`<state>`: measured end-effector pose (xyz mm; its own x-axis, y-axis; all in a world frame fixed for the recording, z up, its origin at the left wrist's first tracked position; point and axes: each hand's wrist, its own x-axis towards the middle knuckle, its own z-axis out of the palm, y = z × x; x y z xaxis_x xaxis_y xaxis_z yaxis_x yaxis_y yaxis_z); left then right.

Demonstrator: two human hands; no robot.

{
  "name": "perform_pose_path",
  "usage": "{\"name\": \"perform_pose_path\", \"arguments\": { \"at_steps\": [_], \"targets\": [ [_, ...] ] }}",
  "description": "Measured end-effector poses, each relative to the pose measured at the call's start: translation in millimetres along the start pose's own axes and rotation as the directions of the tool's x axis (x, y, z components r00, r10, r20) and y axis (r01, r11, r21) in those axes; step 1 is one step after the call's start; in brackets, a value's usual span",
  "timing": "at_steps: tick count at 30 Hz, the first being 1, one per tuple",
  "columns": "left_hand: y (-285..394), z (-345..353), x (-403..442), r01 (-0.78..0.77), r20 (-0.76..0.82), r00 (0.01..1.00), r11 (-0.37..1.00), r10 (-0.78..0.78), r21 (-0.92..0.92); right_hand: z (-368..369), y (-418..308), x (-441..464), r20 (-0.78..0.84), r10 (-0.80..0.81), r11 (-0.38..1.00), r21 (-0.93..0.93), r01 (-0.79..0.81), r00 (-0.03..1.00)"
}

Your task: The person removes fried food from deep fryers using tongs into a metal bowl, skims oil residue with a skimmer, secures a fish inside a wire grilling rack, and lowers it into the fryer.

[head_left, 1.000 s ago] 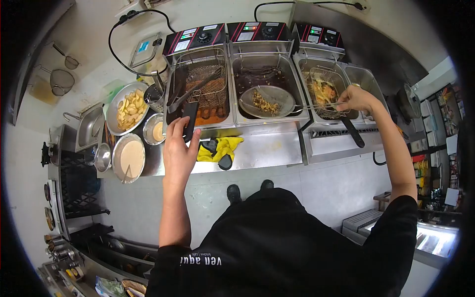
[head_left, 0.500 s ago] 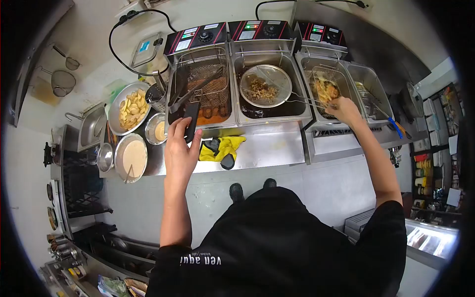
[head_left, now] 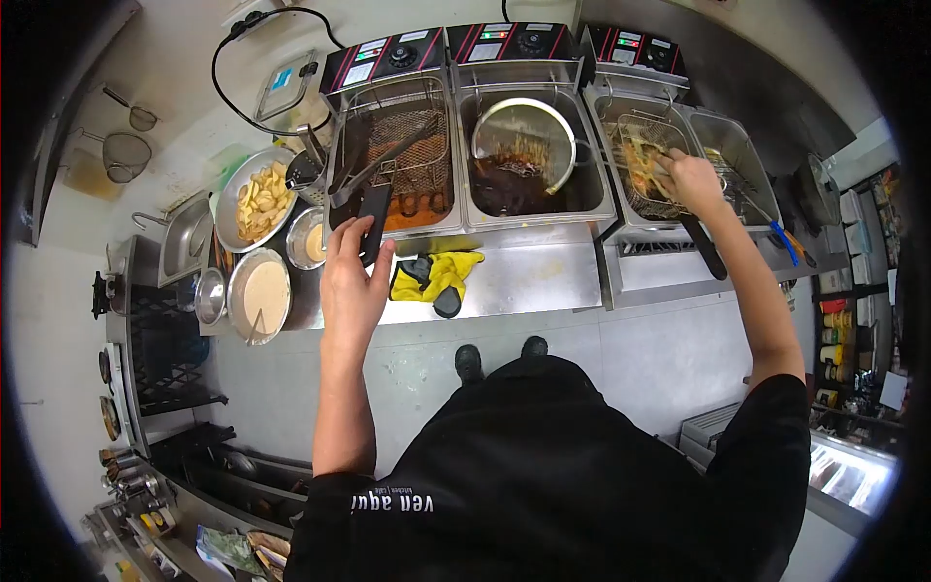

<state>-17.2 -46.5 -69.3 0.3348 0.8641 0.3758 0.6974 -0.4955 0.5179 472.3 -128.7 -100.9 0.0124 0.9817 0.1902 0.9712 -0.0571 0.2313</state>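
strainer (head_left: 531,121) has tipped steeply above the middle fryer (head_left: 538,222).

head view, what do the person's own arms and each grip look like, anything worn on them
The left arm and right arm come out of a plain black top with short sleeves. Both forearms are bare. The left grip and right grip wear no gloves. White lettering on the top, upside down in view, reads "ven aqui".

The round metal strainer (head_left: 524,136) tilts steeply at one o'clock, its handle (head_left: 619,164) pointing to three. The wire basket (head_left: 427,163) sits at eleven o'clock, its black handle (head_left: 376,215) pointing toward six.
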Motion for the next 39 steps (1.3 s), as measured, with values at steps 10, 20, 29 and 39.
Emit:
{"name": "perform_pose_path", "arguments": {
  "at_steps": [10, 20, 29, 39],
  "targets": [
    [1, -2, 1, -0.005, 0.012, 1.000, 1.000, 0.006, -0.015, -40, 26, -9, 0.380, 0.057, 0.911, 0.358, -0.204, 0.923],
    [3, -2, 2, -0.030, 0.007, 1.000, 1.000, 0.030, -0.004, -48, -5, 13, 0.690, 0.078, 0.797, 0.391, -0.461, 0.720],
    [-2, -2, 4, -0.025, 0.003, 1.000, 0.999, 0.025, -0.037, -15, -35, -4, 0.422, 0.289, 0.838, 0.322, -0.440, 0.859],
    [3, 1, 3, -0.032, 0.008, 0.999, 0.999, 0.032, -0.007, 2, -15, -16, 0.022, 0.158, 0.985, 0.060, -0.159, 0.987]
  ]
}}
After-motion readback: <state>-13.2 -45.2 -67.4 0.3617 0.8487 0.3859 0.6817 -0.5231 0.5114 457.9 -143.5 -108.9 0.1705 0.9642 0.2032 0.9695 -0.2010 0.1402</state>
